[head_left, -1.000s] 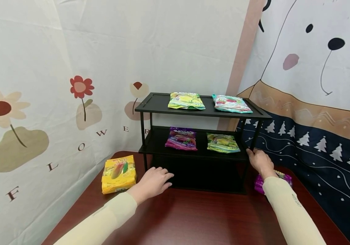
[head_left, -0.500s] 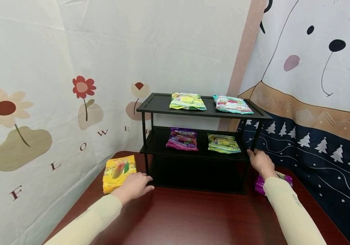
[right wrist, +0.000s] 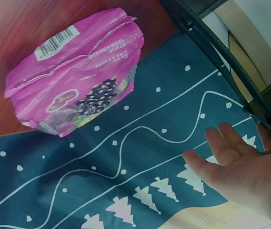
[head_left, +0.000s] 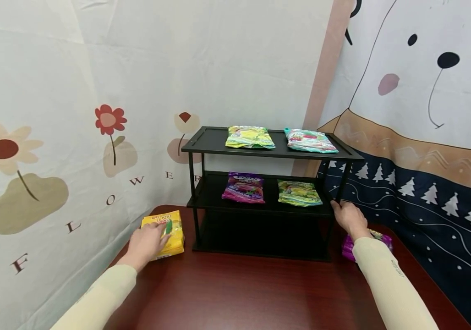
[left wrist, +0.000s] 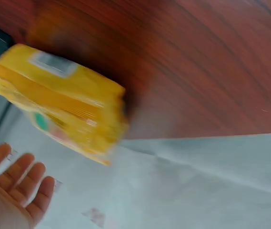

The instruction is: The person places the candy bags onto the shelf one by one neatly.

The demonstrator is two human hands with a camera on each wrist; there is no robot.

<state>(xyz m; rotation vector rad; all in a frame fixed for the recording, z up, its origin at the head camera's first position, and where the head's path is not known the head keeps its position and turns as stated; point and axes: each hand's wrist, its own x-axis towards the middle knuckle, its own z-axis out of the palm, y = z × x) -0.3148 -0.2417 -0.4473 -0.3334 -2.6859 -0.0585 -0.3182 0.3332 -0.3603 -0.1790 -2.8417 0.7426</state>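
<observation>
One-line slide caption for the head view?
Left hand over the yellow packet, right hand at the black rack that bears four bags.

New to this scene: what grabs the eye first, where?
First, the black rack in the middle, with a lime-yellow bag and a teal bag on its top shelf. Then the yellow mango pack at the table's left, overlapped by the left hand in the head view. The big bear face on the right-hand backdrop stands out too.

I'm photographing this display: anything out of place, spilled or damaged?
No spill or damage shows. Only the yellow pack and purple bag stand out: they lie on the table, either side of the black rack, while four bags lie on its shelves.
</observation>
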